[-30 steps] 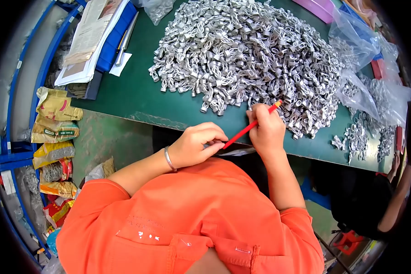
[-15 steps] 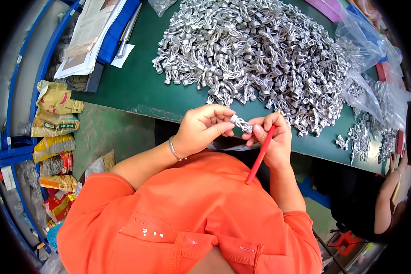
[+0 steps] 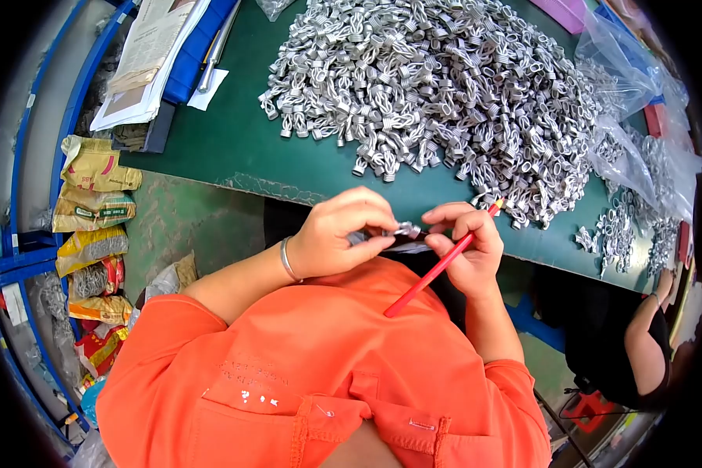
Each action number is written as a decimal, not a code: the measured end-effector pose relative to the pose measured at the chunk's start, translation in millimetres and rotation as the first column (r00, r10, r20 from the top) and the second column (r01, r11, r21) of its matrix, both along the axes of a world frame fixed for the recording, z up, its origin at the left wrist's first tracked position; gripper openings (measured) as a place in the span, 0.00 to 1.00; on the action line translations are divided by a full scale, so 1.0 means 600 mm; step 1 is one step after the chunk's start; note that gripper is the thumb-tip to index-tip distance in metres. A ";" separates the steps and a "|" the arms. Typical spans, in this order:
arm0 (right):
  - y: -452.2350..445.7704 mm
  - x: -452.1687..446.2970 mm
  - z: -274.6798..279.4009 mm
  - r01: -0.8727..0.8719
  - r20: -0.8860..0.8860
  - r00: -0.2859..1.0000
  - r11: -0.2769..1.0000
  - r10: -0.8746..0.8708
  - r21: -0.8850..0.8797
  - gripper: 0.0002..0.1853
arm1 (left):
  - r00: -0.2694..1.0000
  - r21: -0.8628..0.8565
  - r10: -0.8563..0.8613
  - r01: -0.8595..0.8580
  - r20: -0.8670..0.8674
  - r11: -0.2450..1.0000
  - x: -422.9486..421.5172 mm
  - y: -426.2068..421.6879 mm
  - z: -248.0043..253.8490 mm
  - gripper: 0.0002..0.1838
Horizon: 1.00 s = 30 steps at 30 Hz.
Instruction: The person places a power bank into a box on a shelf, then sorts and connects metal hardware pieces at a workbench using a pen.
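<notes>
My left hand (image 3: 347, 234), with a bangle at the wrist, is closed round a small silver twisted metal piece (image 3: 407, 228). One end of the piece pokes out past the fingertips, and the rest is hidden by the fingers. My right hand (image 3: 472, 253) grips a red pencil (image 3: 433, 274) that slants across the palm, its pale tip pointing up and away. The right fingertips are close to the metal piece; I cannot tell whether they touch it. Beyond both hands, a large heap of similar silver pieces (image 3: 437, 93) lies on the green table (image 3: 242, 132).
Papers (image 3: 152, 58) and a blue bin (image 3: 203, 51) stand at the table's left. Clear plastic bags (image 3: 620, 156) and smaller clusters of metal pieces (image 3: 618, 238) lie right. Sacks (image 3: 97, 210) fill a blue rack on the left. Another person's arm (image 3: 647, 343) shows at right.
The metal piece has turned and slipped further into my left fingers. My right fingers have drawn off it slightly, and the pencil has tilted flatter. The other person's arm has shifted.
</notes>
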State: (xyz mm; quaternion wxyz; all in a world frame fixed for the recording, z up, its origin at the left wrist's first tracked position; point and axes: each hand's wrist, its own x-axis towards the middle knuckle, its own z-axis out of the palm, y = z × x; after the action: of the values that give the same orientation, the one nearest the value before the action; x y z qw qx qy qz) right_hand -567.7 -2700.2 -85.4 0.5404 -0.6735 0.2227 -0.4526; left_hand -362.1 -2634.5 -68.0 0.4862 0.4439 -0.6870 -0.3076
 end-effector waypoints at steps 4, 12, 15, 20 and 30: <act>-0.020 0.009 0.001 0.225 -0.183 0.948 0.955 -0.261 -0.196 0.15 | 0.996 0.238 -0.073 0.060 0.047 0.969 -0.005 0.021 -0.016 0.10; -0.064 0.073 -0.021 0.274 -0.384 0.751 0.784 -0.536 -0.558 0.14 | 0.983 0.319 -0.102 0.049 0.151 0.946 0.000 0.016 -0.020 0.10; -0.068 0.071 -0.025 0.267 -0.343 0.788 0.786 -0.511 -0.557 0.13 | 0.983 0.327 -0.092 0.035 0.161 0.945 0.004 0.015 -0.016 0.10; -0.038 0.042 -0.014 0.242 -0.105 0.968 0.958 -0.227 0.157 0.11 | 0.999 0.458 0.035 -0.031 -0.001 0.888 0.006 0.008 -0.011 0.09; -0.001 0.027 0.000 -0.097 0.150 0.988 0.885 0.031 0.455 0.13 | 0.790 0.416 0.109 0.195 -0.603 0.888 -0.007 -0.018 -0.002 0.12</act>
State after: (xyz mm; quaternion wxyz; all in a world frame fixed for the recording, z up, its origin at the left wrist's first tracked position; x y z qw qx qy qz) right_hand -551.8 -2701.0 -85.2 0.7134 -0.5000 0.2634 -0.4143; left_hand -366.2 -2645.5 -68.9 0.5560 0.4057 -0.4106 -0.5981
